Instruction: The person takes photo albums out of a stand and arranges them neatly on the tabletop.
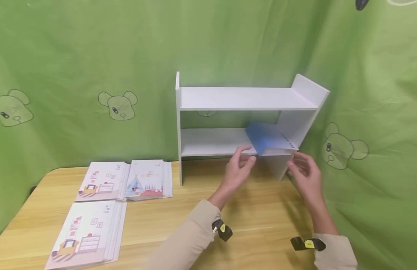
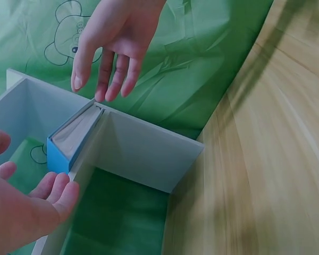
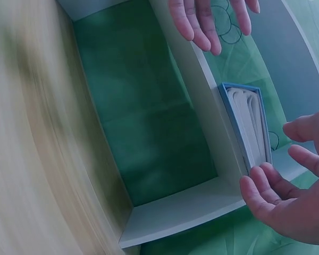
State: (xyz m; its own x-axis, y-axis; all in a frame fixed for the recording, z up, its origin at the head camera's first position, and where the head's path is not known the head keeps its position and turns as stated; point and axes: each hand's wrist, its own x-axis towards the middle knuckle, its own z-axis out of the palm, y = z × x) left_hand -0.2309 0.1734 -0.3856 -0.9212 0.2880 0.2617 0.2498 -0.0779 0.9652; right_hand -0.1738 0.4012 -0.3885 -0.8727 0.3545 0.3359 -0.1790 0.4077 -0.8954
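Note:
A thick blue-and-white book (image 1: 270, 137), like an album or binder, lies on the lower shelf at its right end, its dark lettering partly readable. Its page edges face the front in both wrist views. Just in front of its left side is my left hand (image 1: 236, 173), fingers loosely bent and holding nothing. By the book's right front corner, my right hand (image 1: 308, 180) has its fingers spread and slightly curved. Its fingertips come close to the book; whether they touch it I cannot tell. The white shelf unit (image 1: 247, 98) has two levels and stands on the wooden table.
To the left on the table (image 1: 181, 225) lie several stacks of thin booklets: one with a tent picture (image 1: 145, 178), one with a room picture (image 1: 102, 180), and a nearer stack (image 1: 83, 232). Green curtains (image 1: 144, 56) with bear faces hang behind and on the right.

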